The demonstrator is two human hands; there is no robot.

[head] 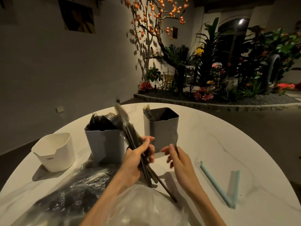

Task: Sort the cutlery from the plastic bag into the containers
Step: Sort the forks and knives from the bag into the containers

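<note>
I saw a bundle of black cutlery (pixel 130 141) gripped in the left hand (pixel 136 162), slanting up just in front of the middle container (pixel 105 144), which already stood full of black forks. The right hand (pixel 177 159), just right of the bundle, pinched a single dark piece (pixel 176 144) before the right container (pixel 161 129). Nearer than the bundle, the plastic bag (pixel 78 190) lay on the worktop (pixel 211 136). A white container (pixel 54 152) stood left of the middle one.

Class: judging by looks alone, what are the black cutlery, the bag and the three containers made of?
Black cutlery: probably matte plastic, thin and dull.
Bag: clear plastic film, crinkled with glints.
White container and two grey containers: smooth, matte, thin-walled; likely plastic, though coated metal is possible.
</note>
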